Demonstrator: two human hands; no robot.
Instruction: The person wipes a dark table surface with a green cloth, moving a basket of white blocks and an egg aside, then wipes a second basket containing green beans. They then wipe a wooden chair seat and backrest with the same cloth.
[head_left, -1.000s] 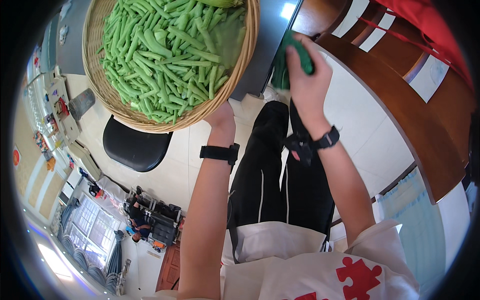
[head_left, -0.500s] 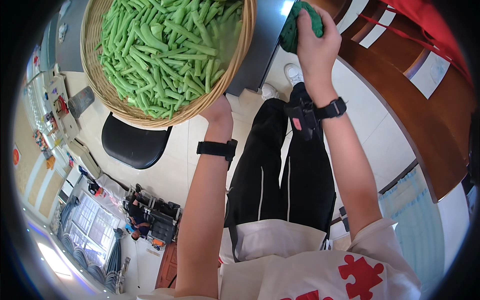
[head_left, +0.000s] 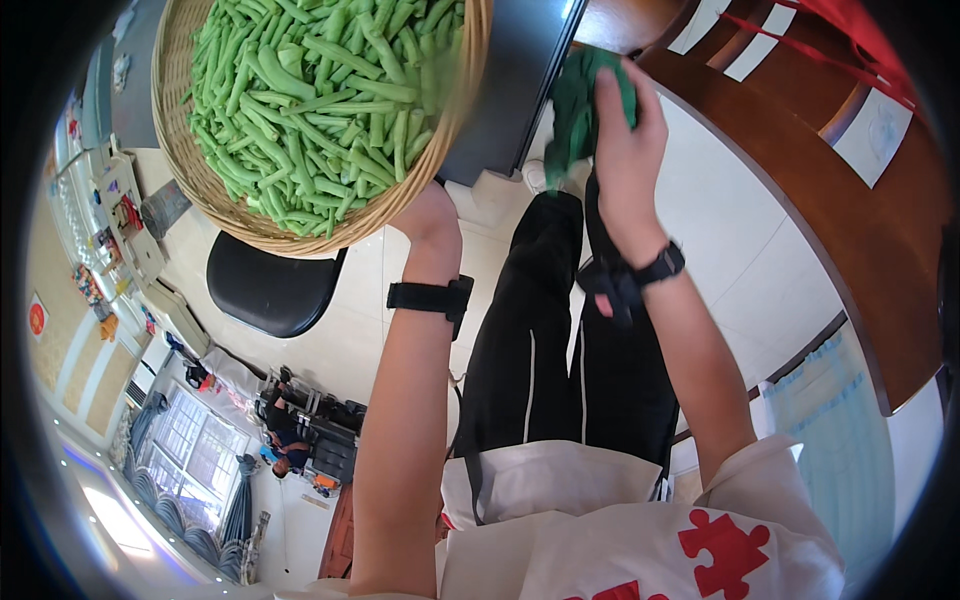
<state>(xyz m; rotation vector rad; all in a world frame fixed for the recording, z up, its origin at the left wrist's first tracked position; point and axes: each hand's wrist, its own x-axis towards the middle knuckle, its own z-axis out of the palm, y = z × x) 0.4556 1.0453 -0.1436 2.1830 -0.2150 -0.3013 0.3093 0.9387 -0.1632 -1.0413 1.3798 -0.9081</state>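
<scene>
A round wicker basket (head_left: 447,150) full of cut green beans (head_left: 300,110) is at the upper left, off the floor. My left hand (head_left: 428,218) holds it at its near right side; the basket hides the fingers. To the right of the basket, my right hand (head_left: 630,150) is closed on a dark green cloth (head_left: 575,115), thumb on top. The cloth hangs bunched from the fingers, blurred at its lower end, and does not touch the basket. Both wrists carry black straps.
A dark table edge (head_left: 505,120) lies just beyond the basket. At the right is a curved brown wooden counter (head_left: 800,190) with white papers on it. A black chair seat (head_left: 275,285) stands below the basket. Farther left, another person (head_left: 290,450) is near a dark armchair.
My right hand has come nearer to me with the green cloth, which now hangs looser. The basket has shifted slightly left with my left hand.
</scene>
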